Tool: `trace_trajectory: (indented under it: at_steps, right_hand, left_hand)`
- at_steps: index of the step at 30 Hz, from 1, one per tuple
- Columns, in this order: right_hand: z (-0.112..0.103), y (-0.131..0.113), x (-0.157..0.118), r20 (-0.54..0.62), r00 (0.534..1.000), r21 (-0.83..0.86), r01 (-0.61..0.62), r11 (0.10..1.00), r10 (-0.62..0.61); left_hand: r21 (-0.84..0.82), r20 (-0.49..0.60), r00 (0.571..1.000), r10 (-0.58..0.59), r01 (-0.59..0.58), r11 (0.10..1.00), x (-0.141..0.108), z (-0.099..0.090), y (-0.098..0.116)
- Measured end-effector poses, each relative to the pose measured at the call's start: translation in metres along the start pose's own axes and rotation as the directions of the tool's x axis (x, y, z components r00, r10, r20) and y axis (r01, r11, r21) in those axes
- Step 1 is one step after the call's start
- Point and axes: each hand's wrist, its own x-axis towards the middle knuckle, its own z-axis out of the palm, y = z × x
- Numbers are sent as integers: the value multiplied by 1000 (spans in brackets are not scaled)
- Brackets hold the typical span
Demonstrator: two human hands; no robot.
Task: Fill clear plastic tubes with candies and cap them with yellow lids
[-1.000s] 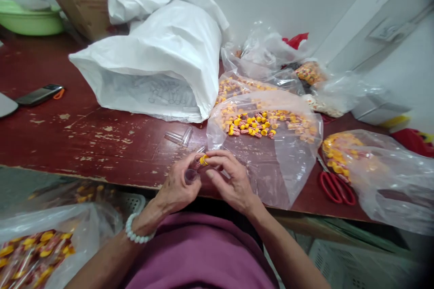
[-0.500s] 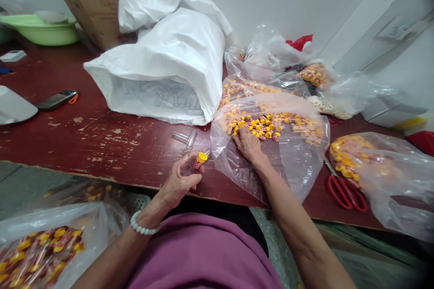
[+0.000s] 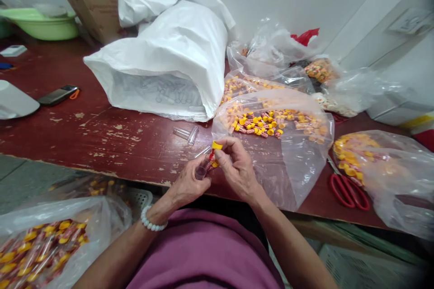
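My left hand (image 3: 190, 181) is closed round clear plastic tubes (image 3: 200, 171), one with its open mouth toward me. Against it, my right hand (image 3: 237, 169) pinches a yellow cap (image 3: 217, 145) with a red piece below it, over the tubes. A second yellow bit shows between the hands. Beyond them, a few empty clear tubes (image 3: 192, 136) lie on the red table (image 3: 101, 144). The clear bag (image 3: 294, 176) to the right holds many yellow-capped pieces (image 3: 259, 124). A white sack (image 3: 179, 40) full of clear tubes opens toward me.
Red-handled scissors (image 3: 349, 191) lie by another bag (image 3: 400, 176) of yellow-capped pieces at right. A phone (image 3: 58, 95), a white object (image 3: 15, 101) and a green basin (image 3: 50, 27) are at left. Below the table, a bag (image 3: 105, 216) holds filled tubes.
My right hand has left the pile in the clear bag and come to my left hand with a yellow-capped piece. My left hand has shifted slightly right.
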Motion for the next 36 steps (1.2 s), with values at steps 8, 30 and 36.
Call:
trace_trajectory:
  at_steps: [8, 30, 36]
  right_hand:
    - [4, -1, -17, 122, 977, -202, 197, 960, -175]
    - [-29, 114, 88, -207, 931, -677, -358, 643, 300]
    - [-40, 81, 52, -169, 966, -520, -258, 814, 198]
  left_hand:
    - [-61, 21, 999, -31, 32, 998, -4, 0, 4]
    - [-73, -48, 989, -140, 136, 988, -4, -10, -1]
    - [-60, -6, 990, -141, 141, 988, -4, -6, -1]
